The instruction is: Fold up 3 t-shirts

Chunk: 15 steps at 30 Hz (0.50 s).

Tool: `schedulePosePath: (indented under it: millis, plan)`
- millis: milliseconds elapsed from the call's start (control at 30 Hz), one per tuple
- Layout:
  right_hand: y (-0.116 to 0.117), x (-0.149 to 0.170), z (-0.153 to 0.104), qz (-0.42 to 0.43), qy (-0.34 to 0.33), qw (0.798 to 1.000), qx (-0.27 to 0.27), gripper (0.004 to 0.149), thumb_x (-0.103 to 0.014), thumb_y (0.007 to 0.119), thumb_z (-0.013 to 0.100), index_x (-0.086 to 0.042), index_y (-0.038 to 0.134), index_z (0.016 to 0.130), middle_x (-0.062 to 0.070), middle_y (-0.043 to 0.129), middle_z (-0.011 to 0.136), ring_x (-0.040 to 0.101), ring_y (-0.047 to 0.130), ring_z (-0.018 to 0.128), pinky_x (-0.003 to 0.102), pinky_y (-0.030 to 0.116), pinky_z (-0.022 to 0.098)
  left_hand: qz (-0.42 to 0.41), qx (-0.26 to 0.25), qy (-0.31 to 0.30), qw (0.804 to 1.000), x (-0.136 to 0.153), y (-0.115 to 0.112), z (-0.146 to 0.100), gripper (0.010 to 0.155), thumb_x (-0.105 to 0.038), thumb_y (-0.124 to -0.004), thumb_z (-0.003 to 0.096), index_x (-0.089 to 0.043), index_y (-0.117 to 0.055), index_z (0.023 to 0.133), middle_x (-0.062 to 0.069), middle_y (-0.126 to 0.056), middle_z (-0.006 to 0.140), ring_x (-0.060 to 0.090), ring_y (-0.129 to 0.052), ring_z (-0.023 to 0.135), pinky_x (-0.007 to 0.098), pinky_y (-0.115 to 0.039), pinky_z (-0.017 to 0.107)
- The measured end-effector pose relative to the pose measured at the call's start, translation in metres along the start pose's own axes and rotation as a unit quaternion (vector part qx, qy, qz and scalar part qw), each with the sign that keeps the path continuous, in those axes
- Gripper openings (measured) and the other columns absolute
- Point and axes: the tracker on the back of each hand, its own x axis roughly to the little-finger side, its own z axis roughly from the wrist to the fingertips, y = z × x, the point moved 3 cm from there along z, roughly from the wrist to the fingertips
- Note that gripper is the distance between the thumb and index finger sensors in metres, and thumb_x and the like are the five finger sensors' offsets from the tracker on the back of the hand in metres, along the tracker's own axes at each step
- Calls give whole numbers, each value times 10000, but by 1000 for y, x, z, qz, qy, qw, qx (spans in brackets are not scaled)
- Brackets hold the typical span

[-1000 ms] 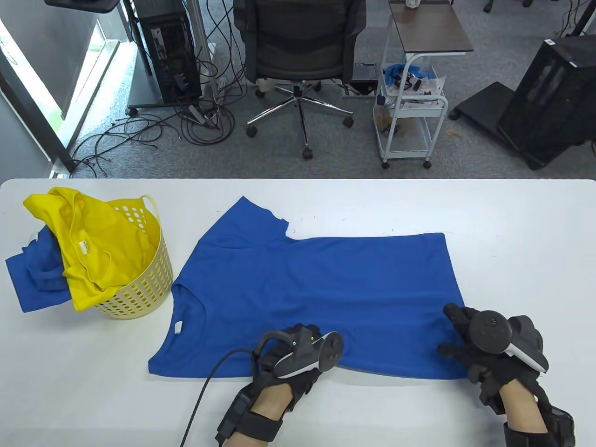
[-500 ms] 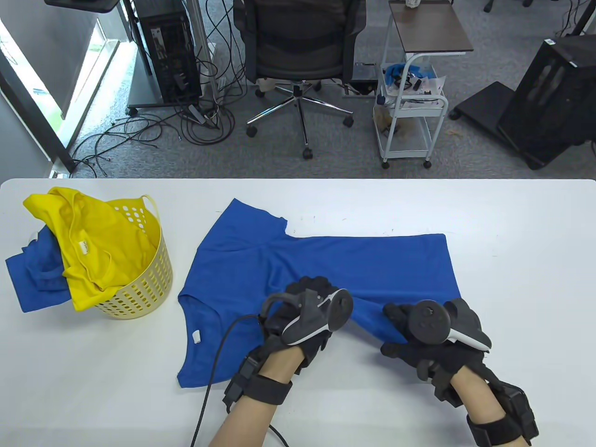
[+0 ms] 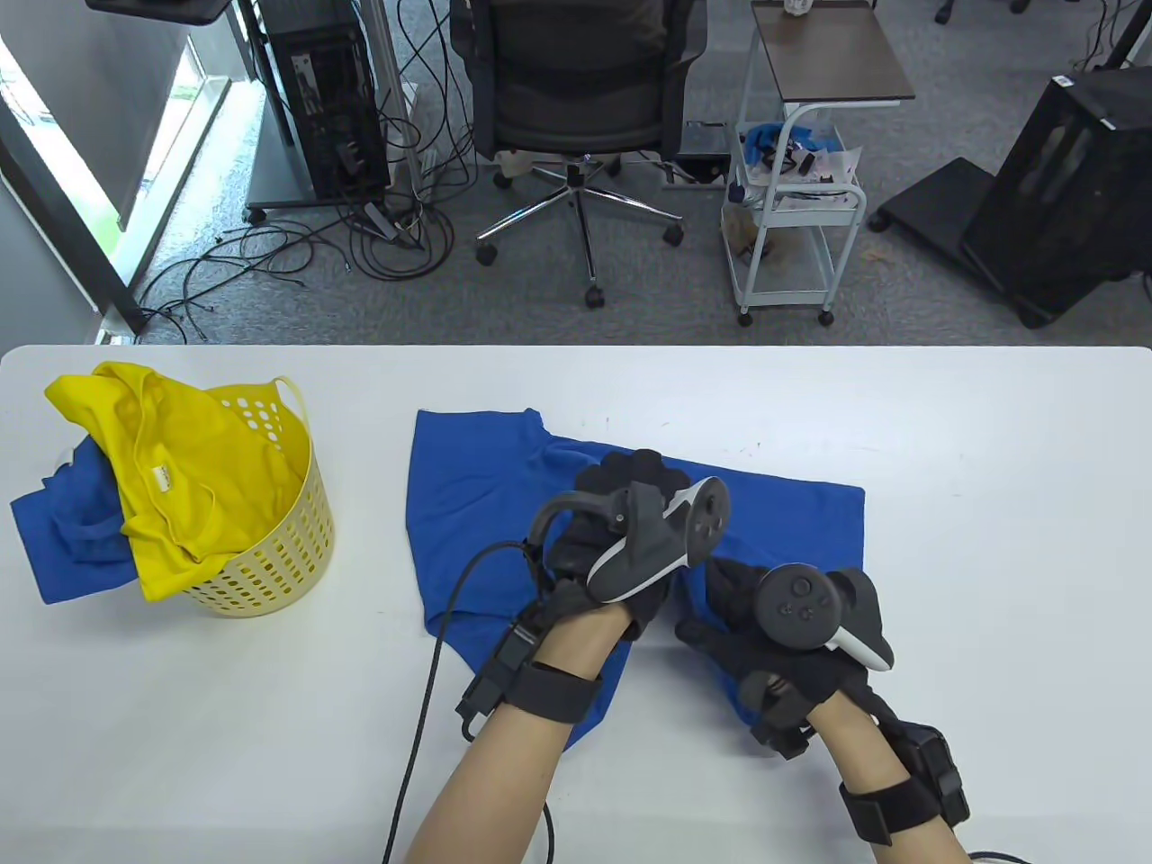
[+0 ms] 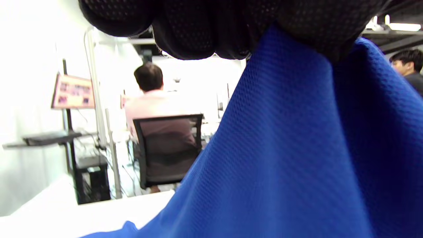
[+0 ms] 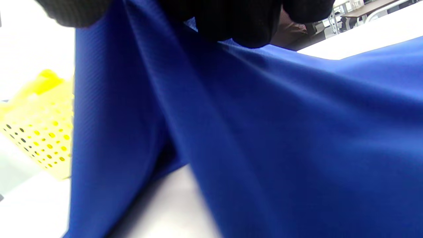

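A blue t-shirt lies bunched on the white table, lifted in the middle. My left hand grips a fold of it and holds it up; the left wrist view shows my fingers closed on the blue cloth. My right hand grips the near edge just to the right; the right wrist view shows its fingers closed on the cloth. A yellow t-shirt hangs over a yellow basket, with another blue t-shirt beside it.
The yellow basket stands at the table's left and also shows in the right wrist view. A black cable runs from my left wrist to the near edge. An office chair and a white cart stand beyond the table.
Both hands gripped the shirt's near edge and lifted it away from me toward the far edge, moving closer together. The shirt went from flat to bunched and shifted leftward at its collar end.
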Motion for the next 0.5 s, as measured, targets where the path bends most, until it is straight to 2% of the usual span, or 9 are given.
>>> schedulePosePath:
  millis: [100, 233, 300, 400, 500]
  plan:
    - [2, -8, 2, 4, 5, 1000, 9, 793, -543, 722, 424, -113, 469, 1040, 192, 552, 1062, 472, 633, 906, 678, 501, 651, 21, 15, 21, 999, 0, 8, 2, 411, -524, -804, 381, -319, -819, 738, -24, -803, 770, 178, -825, 632, 385, -753, 491]
    - [12, -20, 5, -9, 25, 999, 23, 897, -618, 731, 384, -100, 426, 1050, 204, 511, 1079, 479, 598, 925, 703, 471, 654, 0, 43, 49, 998, 6, 7, 2, 412, -526, -803, 385, -314, -820, 739, -18, -805, 769, 180, -827, 628, 384, -754, 485]
    - [20, -29, 7, -38, 40, 997, 51, 914, -626, 740, 376, -92, 425, 1048, 205, 514, 1078, 479, 602, 922, 707, 473, 651, -14, 49, 58, 997, 11, 5, 1, 412, -523, -803, 386, -312, -820, 739, -17, -804, 769, 181, -826, 628, 384, -754, 486]
    - [29, -38, 11, -72, 64, 993, 68, 863, -570, 769, 404, -87, 442, 1040, 206, 535, 1067, 477, 625, 909, 705, 486, 646, -24, 56, 66, 996, 18, 2, -1, 413, -522, -805, 387, -309, -821, 740, -15, -805, 769, 184, -826, 627, 386, -754, 484]
    - [37, -45, 15, -111, 91, 985, 100, 722, -464, 781, 449, -98, 522, 1014, 186, 632, 1024, 449, 714, 861, 698, 528, 631, -22, 54, 77, 995, 30, 2, -4, 412, -524, -802, 387, -311, -821, 739, -16, -806, 768, 181, -828, 626, 384, -755, 483]
